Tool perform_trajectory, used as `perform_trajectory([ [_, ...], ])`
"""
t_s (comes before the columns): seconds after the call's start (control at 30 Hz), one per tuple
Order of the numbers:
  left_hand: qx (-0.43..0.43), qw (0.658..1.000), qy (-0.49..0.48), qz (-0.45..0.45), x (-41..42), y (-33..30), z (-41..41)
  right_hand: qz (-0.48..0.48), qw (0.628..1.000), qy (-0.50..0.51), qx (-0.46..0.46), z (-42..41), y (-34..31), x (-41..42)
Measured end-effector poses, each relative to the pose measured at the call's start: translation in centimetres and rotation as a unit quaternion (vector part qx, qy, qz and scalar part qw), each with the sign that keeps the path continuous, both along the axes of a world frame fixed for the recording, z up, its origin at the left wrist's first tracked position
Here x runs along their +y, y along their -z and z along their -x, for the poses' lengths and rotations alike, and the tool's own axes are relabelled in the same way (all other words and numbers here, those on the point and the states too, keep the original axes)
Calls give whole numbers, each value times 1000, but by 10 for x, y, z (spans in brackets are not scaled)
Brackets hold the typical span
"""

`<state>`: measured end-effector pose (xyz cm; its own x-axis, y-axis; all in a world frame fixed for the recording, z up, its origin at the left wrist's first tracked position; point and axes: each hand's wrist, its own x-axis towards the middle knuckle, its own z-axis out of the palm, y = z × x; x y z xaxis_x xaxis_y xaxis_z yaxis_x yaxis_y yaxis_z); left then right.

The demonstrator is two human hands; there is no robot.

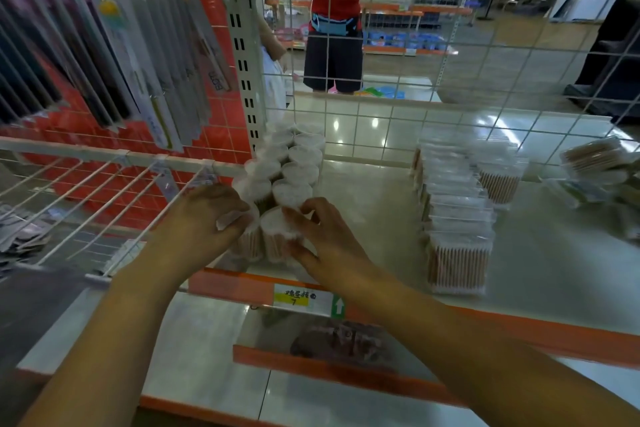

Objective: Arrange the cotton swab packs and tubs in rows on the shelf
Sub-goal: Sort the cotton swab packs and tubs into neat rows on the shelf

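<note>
1. The cotton swab tubs (291,170) stand in two rows at the left end of the shelf (374,204), running from near its front edge back to the wire grid (450,80) at the rear.
2. My left hand (207,215) has its grip curled over the front tub of the left row (247,236), fingers wrapped on its white lid.
3. My right hand (322,239) pinches the front tub of the right row (275,236), fingertips on the lid rim and thumb low on its side. The two front tubs touch each other.
4. A row of flat cotton swab packs (457,215) stands on edge right of the tubs, well apart from them, reaching close to the front edge.
5. Behind that row sits another tub of swabs (498,180), and loose packs (595,166) lie in a heap at the shelf's right end.
6. On the shelf's orange front edge is a price label (301,298), just below my right wrist.
7. Left of the shelf, bagged goods (104,55) hang from hooks over a red panel.
8. Beyond the grid stands a person (334,21) in a red top and dark shorts.
</note>
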<state>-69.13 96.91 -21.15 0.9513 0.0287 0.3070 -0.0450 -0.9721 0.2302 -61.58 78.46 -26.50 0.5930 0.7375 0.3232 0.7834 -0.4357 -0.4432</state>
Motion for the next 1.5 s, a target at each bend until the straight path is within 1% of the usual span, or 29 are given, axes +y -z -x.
perform_trajectory([
  [0.17,-3,1000,-6,-7,1,1,-1,-20,1000,16,-2,1,0,4],
  [0.3,24,1000,-7,-3,0,-3,-3,6,1000,22,1,2,-10,2],
  [0.43,4,999,17,-45,-16,-16,-6,36,999,32,-9,2,-30,-4],
  [0.53,-29,999,14,-43,-35,-23,-17,-6,998,27,-51,-1,-43,-12],
  [0.6,-19,999,9,-29,-49,-27,-28,-32,994,54,-87,-8,-46,-21],
  [0.67,-37,998,37,-36,-66,-27,-39,-29,990,85,-110,-15,-53,-34],
  [0.7,-43,997,52,-37,-74,-26,-44,-30,988,99,-114,-20,-55,-42],
  [0.77,-22,997,66,-24,-93,-27,-54,-29,984,124,-123,-27,-57,-61],
  [0.87,-3,997,81,-20,-121,-24,-67,-19,983,154,-100,-35,-58,-95],
  [1.07,-10,990,138,-21,-189,-22,-88,2,973,208,-97,-51,-55,-169],
  [1.23,-7,985,171,-9,-247,-20,-106,-9,963,254,-84,-62,-57,-233],
  [1.5,-13,981,194,7,-335,-17,-124,-19,954,289,-77,-82,-42,-330],
])
